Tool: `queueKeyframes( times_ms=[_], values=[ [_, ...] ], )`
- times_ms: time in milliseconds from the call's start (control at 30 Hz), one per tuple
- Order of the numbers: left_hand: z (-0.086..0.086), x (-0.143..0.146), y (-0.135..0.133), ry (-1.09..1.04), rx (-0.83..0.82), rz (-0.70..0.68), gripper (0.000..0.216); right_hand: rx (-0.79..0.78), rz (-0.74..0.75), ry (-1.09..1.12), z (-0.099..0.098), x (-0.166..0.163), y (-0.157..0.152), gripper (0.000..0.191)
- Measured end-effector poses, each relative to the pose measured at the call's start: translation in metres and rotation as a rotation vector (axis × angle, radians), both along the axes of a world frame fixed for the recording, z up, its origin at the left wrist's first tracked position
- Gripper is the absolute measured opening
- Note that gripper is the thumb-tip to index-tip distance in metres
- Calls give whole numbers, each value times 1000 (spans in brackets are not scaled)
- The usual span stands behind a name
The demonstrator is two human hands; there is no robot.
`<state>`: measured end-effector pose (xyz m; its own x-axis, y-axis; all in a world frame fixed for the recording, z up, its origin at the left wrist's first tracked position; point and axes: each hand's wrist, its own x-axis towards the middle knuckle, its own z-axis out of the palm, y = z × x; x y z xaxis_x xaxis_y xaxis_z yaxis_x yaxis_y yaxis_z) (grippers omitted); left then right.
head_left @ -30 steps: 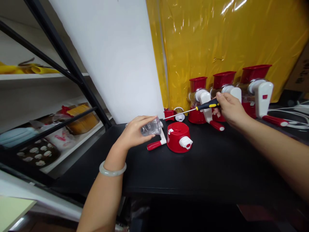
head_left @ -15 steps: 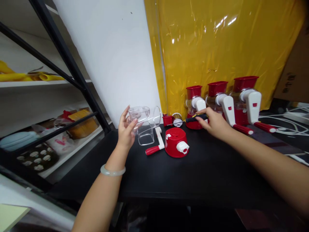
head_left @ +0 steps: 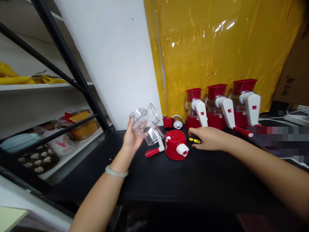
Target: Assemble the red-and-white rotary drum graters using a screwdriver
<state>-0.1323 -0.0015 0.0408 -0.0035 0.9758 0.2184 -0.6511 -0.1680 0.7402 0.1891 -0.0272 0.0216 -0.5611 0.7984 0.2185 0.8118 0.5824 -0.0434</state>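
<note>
My left hand is closed around a clear plastic grater housing, whose round opening and square-edged chute stand above the table. At my right hand, thumb and fingers are apart around a screwdriver with a black and yellow handle. That screwdriver appears to lie on the table; its shaft is hard to see against the black. Between my hands sits a red round grater base with a white knob on its side. Beside it lies a crank handle, white with a red grip.
Several assembled red and white drum graters stand along the yellow plastic sheet. A metal grating drum and a small red part lie behind the base. Black-framed shelving rises at left; white cables lie at right.
My right hand has brought the screwdriver down toward me onto the table, its fingers now looser around it. My left hand has moved slightly right and tilted the clear housing.
</note>
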Motion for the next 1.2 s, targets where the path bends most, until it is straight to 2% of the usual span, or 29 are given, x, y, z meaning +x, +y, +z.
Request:
queueKeyframes(
  times_ms=[200, 333, 433, 500, 567, 600, 667, 733, 767, 867, 967, 1033, 1100, 1200],
  values=[
    [-5, 5, 3, 76, 87, -13, 36, -88, -65, -135, -13, -7, 0, 31],
    [-12, 10, 2, 295, 167, 32, 47, -87, -76, -158, -16, -10, -3, 36],
    [-18, 18, -2, 443, 257, 49, 55, -85, -94, -106, -9, -9, -6, 35],
    [-20, 24, -6, 441, 257, 32, 56, -7, -50, 53, -1, -9, -11, 35],
    [-20, 31, -11, 400, 211, -10, 54, 190, 56, 300, 9, -14, -18, 39],
    [-20, 35, -13, 377, 184, -30, 53, 282, 117, 422, 13, -20, -22, 44],
    [-20, 40, -18, 341, 143, -61, 52, 433, 272, 585, 19, -35, -31, 68],
    [-20, 45, -22, 326, 129, -96, 51, 482, 365, 630, 25, -55, -38, 86],
    [-20, 46, -24, 324, 127, -122, 51, 489, 349, 633, 29, -64, -40, 84],
    [-21, 45, -23, 317, 110, -250, 54, 486, 265, 617, 53, -81, -40, 66],
    [-26, 37, -16, 374, 135, -296, 50, 405, 243, 635, 97, -75, -27, 70],
    [-29, 31, -11, 503, 216, -172, 44, 301, 251, 598, 128, -63, -12, 69],
    [-31, 26, -8, 714, 350, -18, 43, 168, 308, 531, 149, -51, 6, 64],
    [-33, 23, -9, 1057, 557, 48, 57, 22, 356, 445, 158, -42, 29, 56]
  ],
)
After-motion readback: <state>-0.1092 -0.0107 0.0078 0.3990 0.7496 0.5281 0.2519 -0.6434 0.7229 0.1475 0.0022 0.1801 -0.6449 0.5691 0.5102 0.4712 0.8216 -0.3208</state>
